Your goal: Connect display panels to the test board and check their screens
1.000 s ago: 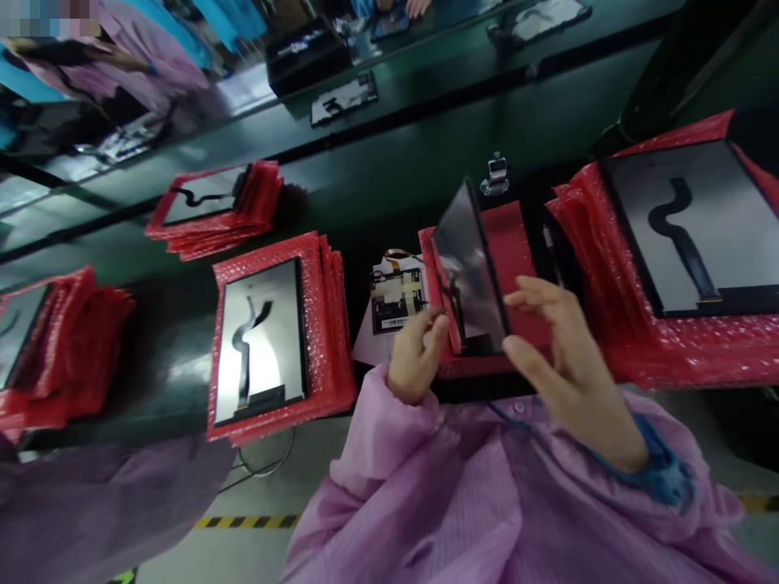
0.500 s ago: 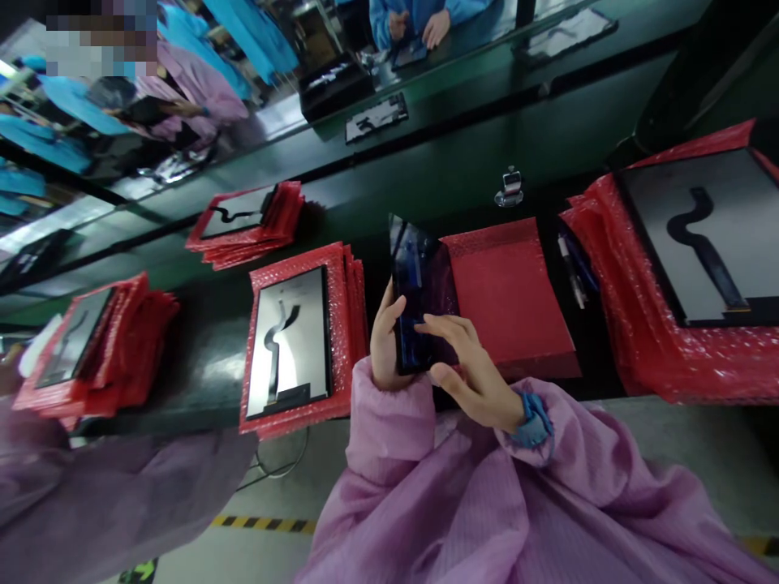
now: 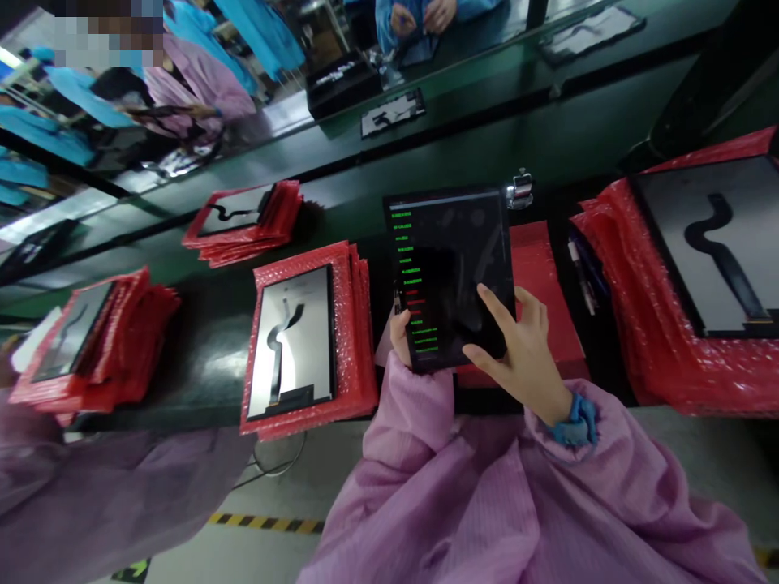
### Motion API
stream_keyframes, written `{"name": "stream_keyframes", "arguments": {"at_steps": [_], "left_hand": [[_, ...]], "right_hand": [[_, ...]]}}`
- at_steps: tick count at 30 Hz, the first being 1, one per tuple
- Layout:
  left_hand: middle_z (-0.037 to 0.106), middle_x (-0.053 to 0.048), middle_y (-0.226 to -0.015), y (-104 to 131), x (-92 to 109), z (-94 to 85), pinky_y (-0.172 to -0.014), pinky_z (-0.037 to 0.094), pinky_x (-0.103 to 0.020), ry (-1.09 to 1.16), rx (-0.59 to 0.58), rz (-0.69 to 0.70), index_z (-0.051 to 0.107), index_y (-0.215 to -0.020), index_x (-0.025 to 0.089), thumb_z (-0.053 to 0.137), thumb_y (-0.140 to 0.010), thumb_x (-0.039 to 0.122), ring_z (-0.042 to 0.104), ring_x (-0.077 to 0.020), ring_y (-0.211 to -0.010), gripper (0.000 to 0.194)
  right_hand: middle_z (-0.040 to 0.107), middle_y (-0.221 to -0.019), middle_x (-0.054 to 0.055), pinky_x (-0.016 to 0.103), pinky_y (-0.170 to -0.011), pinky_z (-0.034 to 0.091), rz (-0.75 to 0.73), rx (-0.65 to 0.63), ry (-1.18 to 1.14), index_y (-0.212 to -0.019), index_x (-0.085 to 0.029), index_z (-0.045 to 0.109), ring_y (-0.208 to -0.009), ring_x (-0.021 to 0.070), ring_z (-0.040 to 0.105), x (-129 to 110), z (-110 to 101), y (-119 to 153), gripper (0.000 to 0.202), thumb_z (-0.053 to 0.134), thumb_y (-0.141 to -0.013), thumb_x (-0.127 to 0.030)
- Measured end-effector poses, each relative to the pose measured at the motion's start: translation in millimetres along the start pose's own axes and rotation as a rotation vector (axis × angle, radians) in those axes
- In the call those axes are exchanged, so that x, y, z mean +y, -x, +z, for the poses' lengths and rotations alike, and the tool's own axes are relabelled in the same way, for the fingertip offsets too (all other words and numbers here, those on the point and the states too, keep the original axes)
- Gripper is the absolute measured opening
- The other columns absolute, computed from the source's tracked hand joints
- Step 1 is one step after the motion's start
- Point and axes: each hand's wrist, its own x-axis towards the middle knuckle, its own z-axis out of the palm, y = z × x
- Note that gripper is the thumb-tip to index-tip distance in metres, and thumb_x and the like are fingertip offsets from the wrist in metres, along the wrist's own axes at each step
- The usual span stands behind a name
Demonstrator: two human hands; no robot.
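One dark screen [image 3: 447, 259]; left hand [image 3: 401, 339] at seven o'clock, grip pinches its edge; right hand [image 3: 524, 344] at four o'clock, grip spread.

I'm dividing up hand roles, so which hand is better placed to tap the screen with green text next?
Probably the right hand: its index finger extends over the screen, while the left hand supports its lower-left side.
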Motion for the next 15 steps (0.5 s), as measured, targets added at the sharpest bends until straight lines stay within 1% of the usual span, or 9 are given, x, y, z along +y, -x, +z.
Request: {"name": "stream_keyframes", "arguments": {"at_steps": [2,4,5,7,9,12,15], "left_hand": [[0.079,-0.006,-0.109,-0.7,-4.3,0.2,-0.102,0.058,-0.047,0.056,0.050,0.010,0.074,-0.105,0.028,0.041,-0.086,0.063,0.064,-0.0302,-0.130,0.052],[0.079,-0.006,-0.103,1.1,-4.8,2.8,-0.100,0.060,-0.046,0.113,0.085,-0.003,0.074,-0.099,0.028,0.043,-0.087,0.059,0.067,-0.0298,-0.126,0.045],[0.080,-0.006,-0.101,2.8,-4.0,4.8,-0.100,0.060,-0.045,0.130,0.092,-0.018,0.074,-0.095,0.028,0.044,-0.087,0.057,0.068,-0.0298,-0.123,0.042],[0.080,-0.005,-0.100,7.2,-1.7,9.1,-0.102,0.059,-0.047,0.165,0.079,-0.038,0.074,-0.089,0.028,0.047,-0.087,0.052,0.071,-0.0300,-0.118,0.036],[0.080,-0.004,-0.100,11.5,0.2,12.0,-0.103,0.058,-0.048,0.190,0.046,-0.030,0.074,-0.088,0.028,0.048,-0.086,0.047,0.072,-0.0299,-0.115,0.032],[0.079,-0.004,-0.094,14.4,-0.2,10.6,-0.103,0.058,-0.049,0.190,0.023,-0.016,0.074,-0.088,0.028,0.049,-0.087,0.042,0.071,-0.0297,-0.114,0.029],[0.079,-0.005,-0.092,12.4,-3.9,5.6,-0.103,0.057,-0.049,0.154,0.011,-0.038,0.073,-0.087,0.029,0.048,-0.088,0.047,0.069,-0.0305,-0.118,0.031]], "right_hand": [[0.044,-0.142,0.017,0.069,-0.110,0.037,-0.012,-0.002,0.074,-0.160,-0.031,0.037,-0.131,0.0390,0.044,-0.5,-3.1,-0.7,0.083,0.045,-0.092,-0.077],[0.040,-0.150,0.019,0.069,-0.111,0.036,-0.008,0.003,0.116,-0.162,-0.028,0.034,-0.136,0.0413,0.041,-1.4,-6.1,-5.3,0.086,0.043,-0.092,-0.078],[0.036,-0.155,0.019,0.070,-0.113,0.035,-0.010,0.002,0.125,-0.162,-0.028,0.033,-0.140,0.0428,0.038,-2.2,-7.7,-9.1,0.086,0.043,-0.093,-0.078],[0.027,-0.163,0.018,0.072,-0.115,0.031,-0.039,-0.003,0.116,-0.162,-0.029,0.033,-0.147,0.0457,0.030,-4.7,-10.6,-19.1,0.084,0.044,-0.093,-0.077],[0.023,-0.167,0.015,0.074,-0.117,0.028,-0.085,-0.012,0.083,-0.160,-0.031,0.037,-0.151,0.0476,0.024,-7.9,-12.7,-31.0,0.081,0.046,-0.092,-0.076],[0.023,-0.169,0.013,0.076,-0.119,0.023,-0.133,-0.007,0.051,-0.156,-0.032,0.043,-0.153,0.0491,0.021,-11.5,-12.7,-48.4,0.079,0.050,-0.091,-0.076],[0.024,-0.169,0.011,0.076,-0.120,0.022,-0.148,0.002,0.049,-0.155,-0.032,0.045,-0.154,0.0488,0.019,-11.2,-6.7,-63.2,0.078,0.051,-0.091,-0.076]]}}
